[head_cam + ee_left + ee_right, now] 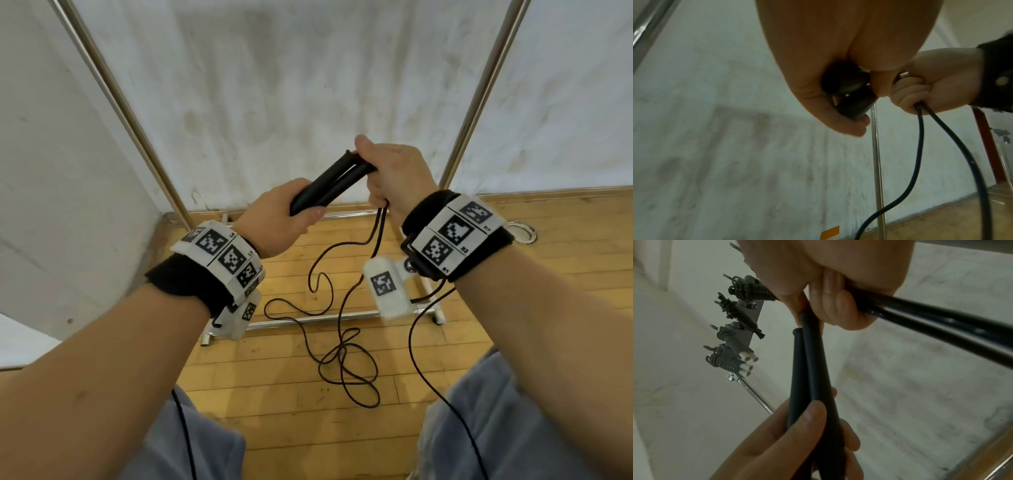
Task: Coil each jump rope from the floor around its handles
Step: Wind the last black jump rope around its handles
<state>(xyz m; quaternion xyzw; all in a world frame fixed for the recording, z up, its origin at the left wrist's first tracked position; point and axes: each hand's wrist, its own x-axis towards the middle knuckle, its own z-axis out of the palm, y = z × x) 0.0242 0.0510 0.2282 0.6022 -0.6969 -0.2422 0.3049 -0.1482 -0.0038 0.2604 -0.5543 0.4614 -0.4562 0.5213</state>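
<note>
Two black jump rope handles (334, 183) lie side by side, held up in front of me. My left hand (284, 219) grips their lower ends (813, 410). My right hand (387, 178) holds their upper ends and pinches the doubled black rope (380, 219) just below them; in the left wrist view the two strands (920, 129) leave its fist. The rope hangs down and lies in loose loops (342, 353) on the wooden floor (291, 411).
A metal rack frame (113, 89) stands against the white wall, its base bars (308, 318) on the floor under the rope. Several coiled jump ropes (735, 331) hang on hooks high on the rack. My knees sit at the bottom.
</note>
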